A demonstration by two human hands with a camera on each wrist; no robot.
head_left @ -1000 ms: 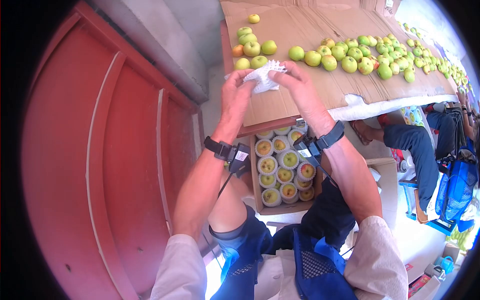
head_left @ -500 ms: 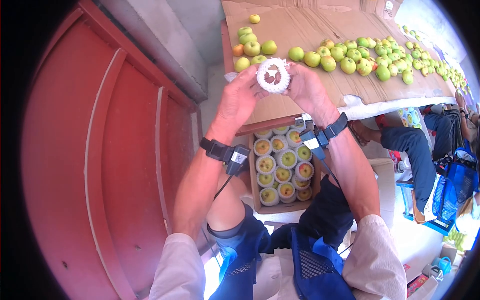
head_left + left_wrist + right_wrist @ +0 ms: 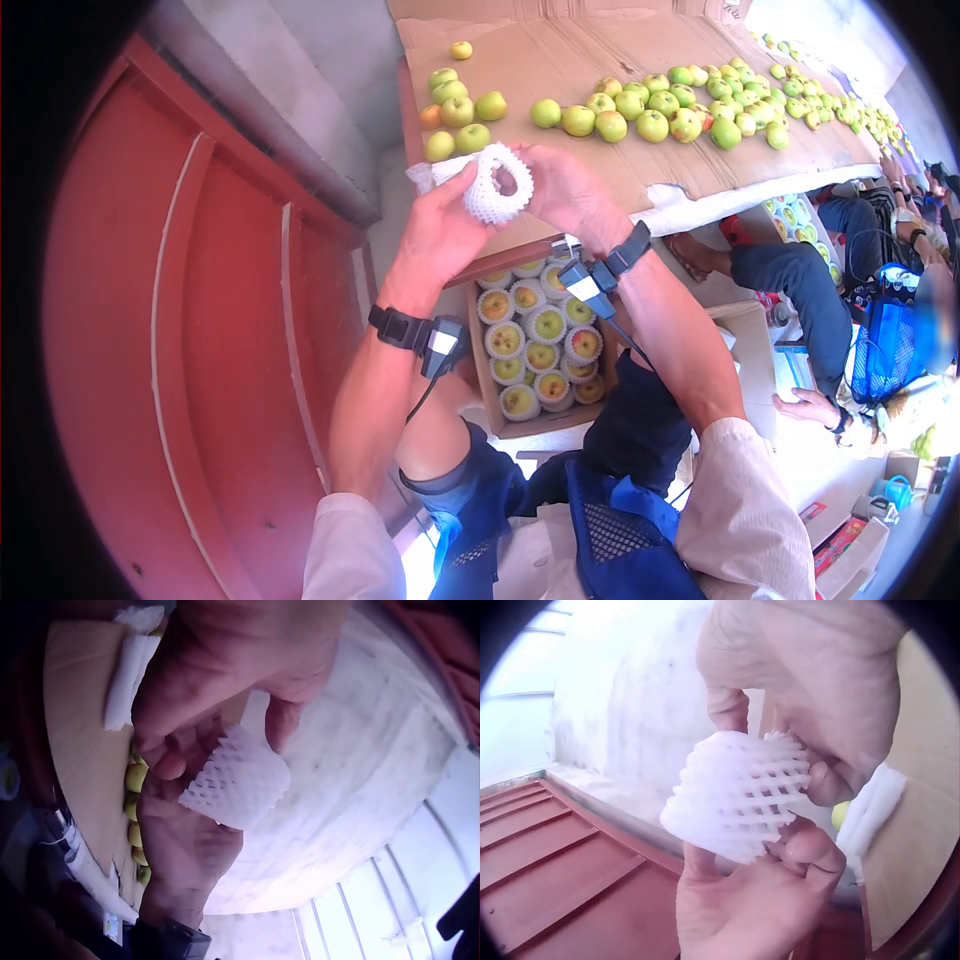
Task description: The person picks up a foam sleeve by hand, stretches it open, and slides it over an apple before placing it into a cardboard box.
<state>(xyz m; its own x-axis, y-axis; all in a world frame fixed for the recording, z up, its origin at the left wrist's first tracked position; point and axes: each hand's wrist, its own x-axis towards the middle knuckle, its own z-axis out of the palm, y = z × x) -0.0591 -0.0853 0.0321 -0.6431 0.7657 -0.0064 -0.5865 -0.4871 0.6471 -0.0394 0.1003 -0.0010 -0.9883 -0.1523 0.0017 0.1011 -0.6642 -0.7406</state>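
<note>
Left hand (image 3: 440, 225) and right hand (image 3: 565, 190) both pinch the foam net (image 3: 495, 185), fingers curled round its rim. Best to stretch it evenly between the grips; it probably tears easily.

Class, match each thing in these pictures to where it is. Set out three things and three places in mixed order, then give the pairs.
1. foam net
2. loose apples
3. wrapped apples

A. packed in the cardboard box
B. gripped by the left hand and the right hand
C. spread on the cardboard sheet

Pairs: 1-B, 2-C, 3-A.
</note>
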